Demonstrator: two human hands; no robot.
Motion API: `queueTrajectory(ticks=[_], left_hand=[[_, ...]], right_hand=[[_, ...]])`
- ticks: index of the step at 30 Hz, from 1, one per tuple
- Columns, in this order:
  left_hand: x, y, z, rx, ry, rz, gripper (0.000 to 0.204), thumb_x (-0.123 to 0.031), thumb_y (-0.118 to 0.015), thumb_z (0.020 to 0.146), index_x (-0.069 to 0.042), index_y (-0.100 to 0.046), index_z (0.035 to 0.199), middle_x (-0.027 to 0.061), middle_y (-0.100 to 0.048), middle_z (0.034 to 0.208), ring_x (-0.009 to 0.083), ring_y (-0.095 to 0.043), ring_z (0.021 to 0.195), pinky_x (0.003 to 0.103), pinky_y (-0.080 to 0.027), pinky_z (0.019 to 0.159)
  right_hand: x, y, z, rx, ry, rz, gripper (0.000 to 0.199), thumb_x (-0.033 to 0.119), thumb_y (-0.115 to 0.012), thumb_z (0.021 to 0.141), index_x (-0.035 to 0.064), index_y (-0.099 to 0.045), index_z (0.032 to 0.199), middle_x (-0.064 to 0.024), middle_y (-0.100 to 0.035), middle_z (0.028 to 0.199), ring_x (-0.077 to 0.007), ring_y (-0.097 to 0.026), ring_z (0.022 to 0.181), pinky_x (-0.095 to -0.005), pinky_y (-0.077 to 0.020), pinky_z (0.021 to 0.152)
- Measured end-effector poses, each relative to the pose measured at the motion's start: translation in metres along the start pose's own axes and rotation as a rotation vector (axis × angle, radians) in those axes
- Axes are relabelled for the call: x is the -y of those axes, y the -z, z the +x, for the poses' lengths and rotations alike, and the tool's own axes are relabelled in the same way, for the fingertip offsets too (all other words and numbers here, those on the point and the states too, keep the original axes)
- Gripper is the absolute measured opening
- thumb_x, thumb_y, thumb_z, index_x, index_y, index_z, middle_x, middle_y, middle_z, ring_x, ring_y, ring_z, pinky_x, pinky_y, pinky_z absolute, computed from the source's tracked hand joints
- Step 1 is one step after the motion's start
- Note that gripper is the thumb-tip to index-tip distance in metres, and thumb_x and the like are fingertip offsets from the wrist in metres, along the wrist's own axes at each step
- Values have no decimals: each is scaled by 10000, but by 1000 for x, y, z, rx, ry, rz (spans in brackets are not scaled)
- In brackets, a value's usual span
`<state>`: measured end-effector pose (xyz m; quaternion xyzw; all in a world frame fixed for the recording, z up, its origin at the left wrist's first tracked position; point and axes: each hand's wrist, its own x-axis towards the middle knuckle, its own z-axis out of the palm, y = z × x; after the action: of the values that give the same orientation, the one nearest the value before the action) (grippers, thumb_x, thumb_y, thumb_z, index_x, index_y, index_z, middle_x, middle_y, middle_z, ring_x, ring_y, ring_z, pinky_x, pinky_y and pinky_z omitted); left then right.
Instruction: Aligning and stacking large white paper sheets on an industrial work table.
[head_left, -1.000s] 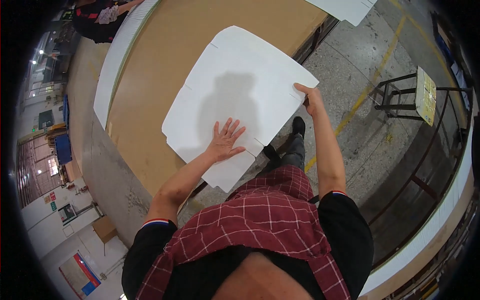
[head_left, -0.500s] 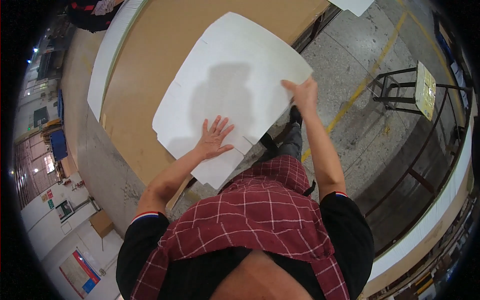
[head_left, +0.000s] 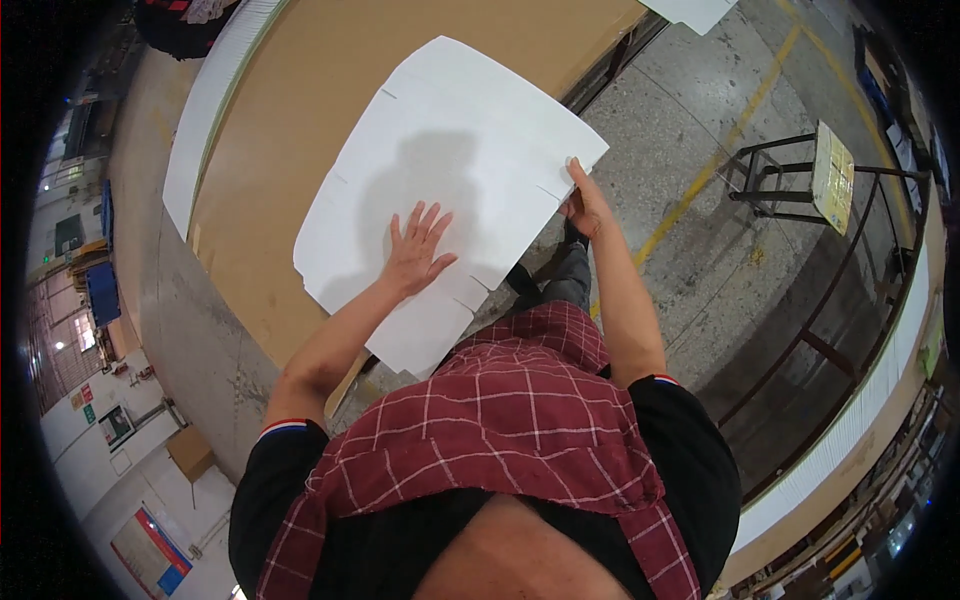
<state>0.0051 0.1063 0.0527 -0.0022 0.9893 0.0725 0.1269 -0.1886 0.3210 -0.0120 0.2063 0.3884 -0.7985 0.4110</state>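
A large white cardboard sheet (head_left: 500, 140) with short slits along its edges lies on a brown board-topped table (head_left: 270, 170). Its near corner reaches toward my checked apron. My left hand (head_left: 412, 258) rests flat on the sheet's near part, fingers spread. At the sheet's right edge, my right hand (head_left: 585, 203) grips the cardboard, thumb on top and the other fingers curled underneath, mostly hidden. A shadow falls across the middle of the sheet.
A stool (head_left: 832, 178) with dark legs and a yellowish seat stands on the concrete floor to the right. Beyond it runs a dark metal frame (head_left: 815, 350). White sheets (head_left: 205, 120) are stacked along the table's far left. Another white piece (head_left: 697, 12) shows at the top.
My right hand has slid nearer along the sheet's right edge, its fingers now tucked under it. The left hand stays flat on the sheet. The whole view has shifted slightly.
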Motion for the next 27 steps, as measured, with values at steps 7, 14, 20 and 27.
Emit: queueTrajectory(ticks=[7,14,20,27], left_hand=[[20,-26,-17,83,25,43,602,-472,-383,771,-192,-179,1264,51,-70,1335,257,-14,1229,567,-50,913],[24,-21,-16,110,-25,69,606,-485,-377,769,-192,-181,1262,54,-58,1337,256,6,1231,558,-12,919],[35,-30,-52,122,-23,32,603,-480,-387,766,-180,-200,1254,53,-60,1335,255,-3,1230,558,-7,918],[42,-1,-27,231,-1,-114,525,-406,-440,768,-128,-315,1195,93,-274,1257,259,-203,1182,488,-124,930]], right_hand=[[6,-52,-45,-108,301,-1089,341,321,-575,715,-15,-572,772,-71,-583,674,-131,-548,584,-269,-423,508],[-39,16,22,-95,323,-403,280,234,-592,710,-21,-557,818,-40,-572,708,-118,-524,595,-237,-403,515],[-28,-61,-64,-162,728,-1022,313,215,-605,681,-61,-545,815,-139,-588,747,-196,-560,660,-292,-430,589],[-49,2,-15,-105,215,-446,462,349,-468,777,31,-373,1098,-92,-496,1034,-200,-499,894,-292,-401,699]])
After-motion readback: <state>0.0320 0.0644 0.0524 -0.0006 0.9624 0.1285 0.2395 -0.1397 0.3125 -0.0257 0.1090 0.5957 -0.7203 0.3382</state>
